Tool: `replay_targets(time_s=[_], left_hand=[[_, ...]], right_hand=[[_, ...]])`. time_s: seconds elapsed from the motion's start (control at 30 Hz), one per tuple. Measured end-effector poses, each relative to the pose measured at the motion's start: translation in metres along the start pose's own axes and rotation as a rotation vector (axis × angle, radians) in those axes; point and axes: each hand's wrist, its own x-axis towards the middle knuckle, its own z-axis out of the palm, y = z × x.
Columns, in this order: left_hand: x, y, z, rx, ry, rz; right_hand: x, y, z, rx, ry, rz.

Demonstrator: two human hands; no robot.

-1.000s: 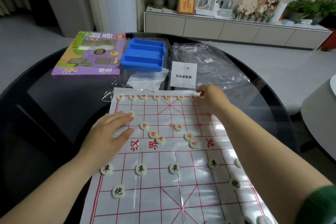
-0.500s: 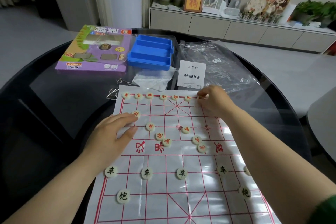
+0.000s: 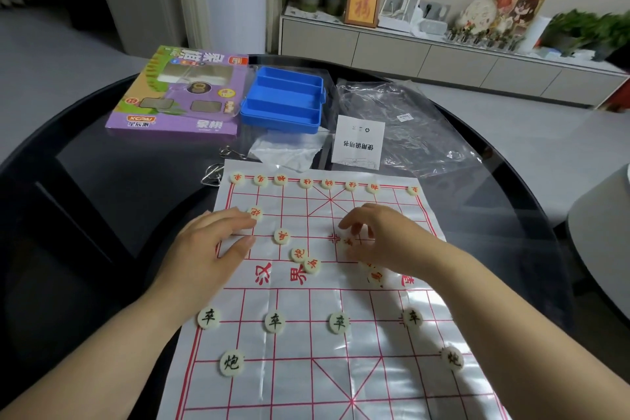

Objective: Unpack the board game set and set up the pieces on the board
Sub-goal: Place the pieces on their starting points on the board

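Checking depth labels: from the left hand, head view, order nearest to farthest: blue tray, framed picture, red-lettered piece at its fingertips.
1. Red-lettered piece, beside the left hand, on the board.
2. Blue tray, beyond the board.
3. Framed picture, on the far sideboard.

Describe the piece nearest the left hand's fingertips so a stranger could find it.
On the white red-gridded board, look far left, just inside the lined-up back row. The round cream red-lettered piece lies at the left hand's fingertips, alone, away from the loose midboard cluster.
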Motion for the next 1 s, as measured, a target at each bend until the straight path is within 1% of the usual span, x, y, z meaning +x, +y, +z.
replay_targets(time_s=[0.23,0.43,0.57,0.63,0.9,1.0], left_hand=[[0.003,0.009,-0.002,0.092,-0.019,0.058],[0.019,0.024,0.001,0.269,-0.125,0.102],[0.03,0.029,0.008,0.354,-0.246,0.146],[0.033,0.028,0.012,0.399,-0.278,0.181],[0.036,0.025,0.015,0.392,-0.24,0.192],[0.034,0.023,0.013,0.381,-0.25,0.204]], right_hand=[[0.0,-0.001,0.005,-0.04,0.019,0.01],[-0.001,0.005,0.005,-0.007,0.099,0.03],[0.0,-0.001,0.006,0.02,0.105,0.007],[0.003,-0.005,0.008,0.013,0.102,-0.01],[0.009,-0.01,0.012,-0.023,0.091,0.016],[0.002,-0.003,0.006,0.013,0.169,0.046]])
